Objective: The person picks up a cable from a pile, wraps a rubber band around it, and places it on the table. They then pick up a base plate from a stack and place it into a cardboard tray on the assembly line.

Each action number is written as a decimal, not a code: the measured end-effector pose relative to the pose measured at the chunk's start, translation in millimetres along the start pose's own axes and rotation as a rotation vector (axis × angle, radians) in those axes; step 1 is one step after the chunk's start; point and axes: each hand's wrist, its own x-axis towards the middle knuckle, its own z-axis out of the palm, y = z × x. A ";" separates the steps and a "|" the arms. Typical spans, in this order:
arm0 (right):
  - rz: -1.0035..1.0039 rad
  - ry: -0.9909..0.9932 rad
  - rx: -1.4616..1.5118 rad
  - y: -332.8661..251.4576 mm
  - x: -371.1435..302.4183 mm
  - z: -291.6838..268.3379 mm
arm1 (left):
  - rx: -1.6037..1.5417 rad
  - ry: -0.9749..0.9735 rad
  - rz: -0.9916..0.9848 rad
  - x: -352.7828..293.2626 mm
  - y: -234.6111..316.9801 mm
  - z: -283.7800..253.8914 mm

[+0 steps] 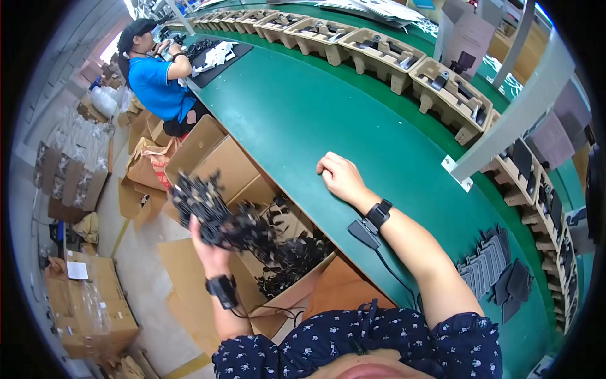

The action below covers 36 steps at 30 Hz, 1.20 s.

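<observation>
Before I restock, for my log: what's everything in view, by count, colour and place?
Bench: one, green, centre
Open box: one, brown, beside the bench
Cable heap: one, black, in the box
Cable bunch: one, black, left of centre
Trays: many, brown, far side
Tray contents: uncounted, mostly black, inside them
Flat pieces: uncounted, grey and black, bench's right
Post: one, pale, right
Mat: one, black, far end
Co-worker: one, blue top, upper left
Cartons: several, brown, left floor
Wrist devices: two, black, on wrists
Left hand: one, bare, gripping the cable bunch
Right hand: one, bare, on the bench
</observation>
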 end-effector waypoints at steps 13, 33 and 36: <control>0.087 0.105 0.236 0.5 -32.4 -15.6 | 0.222 -0.474 -0.018 119.2 -15.3 224.1; 0.052 0.035 0.079 -5.7 -27.7 -19.6 | 1.296 -0.297 0.392 175.2 -50.0 29.8; 0.100 0.013 0.094 -4.0 -31.6 -16.7 | 1.056 -0.010 0.347 164.6 -50.2 -65.9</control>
